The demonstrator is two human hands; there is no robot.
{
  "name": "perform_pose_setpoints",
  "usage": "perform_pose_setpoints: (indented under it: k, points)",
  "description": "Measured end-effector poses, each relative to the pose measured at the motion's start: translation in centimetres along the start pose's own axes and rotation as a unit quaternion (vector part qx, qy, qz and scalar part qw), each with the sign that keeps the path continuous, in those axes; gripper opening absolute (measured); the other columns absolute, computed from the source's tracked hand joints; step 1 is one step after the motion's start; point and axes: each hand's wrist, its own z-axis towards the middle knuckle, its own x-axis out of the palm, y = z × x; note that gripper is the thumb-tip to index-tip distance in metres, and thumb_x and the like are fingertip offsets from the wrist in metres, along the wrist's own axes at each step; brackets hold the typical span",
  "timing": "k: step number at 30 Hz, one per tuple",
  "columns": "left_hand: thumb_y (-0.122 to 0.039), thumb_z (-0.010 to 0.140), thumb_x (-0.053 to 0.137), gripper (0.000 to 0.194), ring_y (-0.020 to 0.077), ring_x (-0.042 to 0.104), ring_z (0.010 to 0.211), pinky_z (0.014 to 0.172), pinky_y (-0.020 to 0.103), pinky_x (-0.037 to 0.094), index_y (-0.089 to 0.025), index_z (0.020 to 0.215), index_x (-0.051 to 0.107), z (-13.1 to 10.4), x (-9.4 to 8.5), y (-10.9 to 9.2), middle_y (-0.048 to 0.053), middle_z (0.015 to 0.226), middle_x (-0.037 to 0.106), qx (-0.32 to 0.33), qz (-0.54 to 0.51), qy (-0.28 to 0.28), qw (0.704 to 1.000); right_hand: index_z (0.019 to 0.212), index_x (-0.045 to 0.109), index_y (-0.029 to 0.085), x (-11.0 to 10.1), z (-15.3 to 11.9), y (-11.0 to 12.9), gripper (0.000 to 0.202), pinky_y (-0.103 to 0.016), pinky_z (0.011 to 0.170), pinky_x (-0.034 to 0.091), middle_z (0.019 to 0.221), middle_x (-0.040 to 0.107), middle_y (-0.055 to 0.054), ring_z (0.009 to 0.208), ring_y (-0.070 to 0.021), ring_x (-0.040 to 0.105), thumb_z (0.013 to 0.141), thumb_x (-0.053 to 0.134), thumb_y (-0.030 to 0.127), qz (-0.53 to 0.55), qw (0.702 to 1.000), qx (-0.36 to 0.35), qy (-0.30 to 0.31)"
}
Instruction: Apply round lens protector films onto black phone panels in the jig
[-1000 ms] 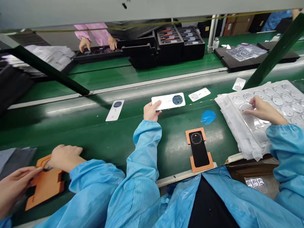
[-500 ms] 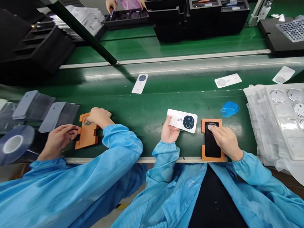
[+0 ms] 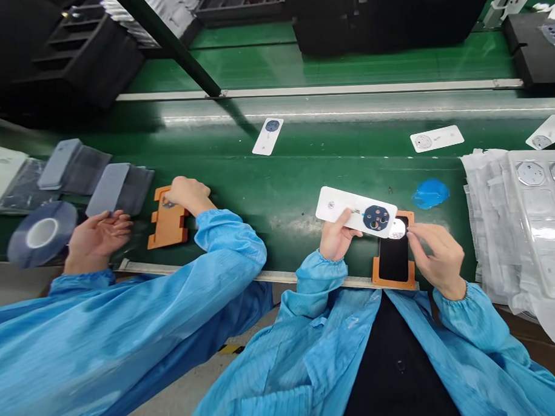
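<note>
My left hand pinches a white phone-back panel by its lower edge, thumb on top. The panel bears a dark round camera patch at its right end and lies tilted above the bench. In the fingertips of my right hand is a small round whitish disc, right beside the panel's right end; whether they touch I cannot tell. Below the disc, an orange fixture with a black phone-shaped insert lies at the bench's front edge, its top partly covered by the panel and disc.
A co-worker's hand rests on another orange fixture at left, near a tape roll. Further white panels lie across the green bench. A blue blob and clear trays of discs are at right.
My right hand has lifted off the black insert with the disc in its fingers. My left hand has brought the panel right, up to the disc. The co-worker's left hand has opened away from their fixture.
</note>
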Motion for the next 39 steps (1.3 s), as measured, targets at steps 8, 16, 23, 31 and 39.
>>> perform_pose_setpoints:
  k: [8, 16, 23, 31, 39]
  points:
    - [-0.061, 0.078, 0.08, 0.051, 0.0158, 0.069, 0.068, 0.055, 0.027, 0.057, -0.017, 0.102, 0.072, -2.3, 3.5, 3.2, 0.007, 0.096, 0.076, 0.106, 0.123, 0.019, 0.987, 0.131, 0.068, 0.022, 1.8, 2.3, 2.2, 0.035, -0.041, 0.088, 0.055, 0.113, 0.072, -0.013, 0.102, -0.0275, 0.067, 0.096, 0.068, 0.025, -0.048, 0.998, -0.043, 0.005]
    - [-0.065, 0.073, 0.083, 0.052, 0.0037, 0.04, 0.041, 0.031, 0.02, 0.025, -0.016, 0.083, 0.068, -1.9, 3.0, 3.9, 0.0, 0.066, 0.063, 0.102, 0.136, -0.058, 0.984, 0.125, 0.071, 0.023, 3.6, 1.0, 0.9, 0.028, -0.04, 0.086, 0.053, 0.11, 0.075, -0.011, 0.101, -0.0256, 0.067, 0.097, 0.067, 0.026, -0.085, 0.99, -0.098, 0.049]
    - [-0.065, 0.083, 0.074, 0.049, 0.0097, 0.057, 0.051, 0.045, 0.024, 0.047, -0.017, 0.096, 0.072, -2.0, 3.6, 3.9, 0.005, 0.083, 0.074, 0.146, 0.153, -0.029, 0.977, 0.102, 0.078, 0.029, 3.3, 1.7, 1.2, 0.012, -0.042, 0.091, 0.06, 0.108, 0.077, -0.005, 0.103, -0.0242, 0.071, 0.094, 0.071, 0.023, 0.012, 0.998, -0.047, -0.03]
    - [-0.055, 0.094, 0.067, 0.04, 0.0206, 0.075, 0.089, 0.088, 0.031, 0.06, -0.017, 0.09, 0.08, -3.1, 4.0, 5.0, 0.006, 0.089, 0.079, 0.246, 0.277, 0.001, 0.929, 0.096, 0.075, 0.023, 2.1, 3.7, 2.1, 0.008, -0.037, 0.085, 0.063, 0.1, 0.078, -0.008, 0.092, -0.0223, 0.075, 0.094, 0.07, 0.029, 0.035, 0.993, 0.067, -0.086]
    - [-0.047, 0.1, 0.061, 0.036, 0.0182, 0.075, 0.09, 0.084, 0.027, 0.06, -0.019, 0.115, 0.079, -3.2, 3.7, 4.9, 0.006, 0.104, 0.08, 0.279, 0.332, 0.044, 0.9, 0.097, 0.074, 0.022, 2.3, 3.5, 1.8, 0.007, -0.036, 0.083, 0.063, 0.101, 0.078, -0.008, 0.093, -0.0219, 0.076, 0.093, 0.069, 0.019, 0.056, 0.993, 0.044, -0.094]
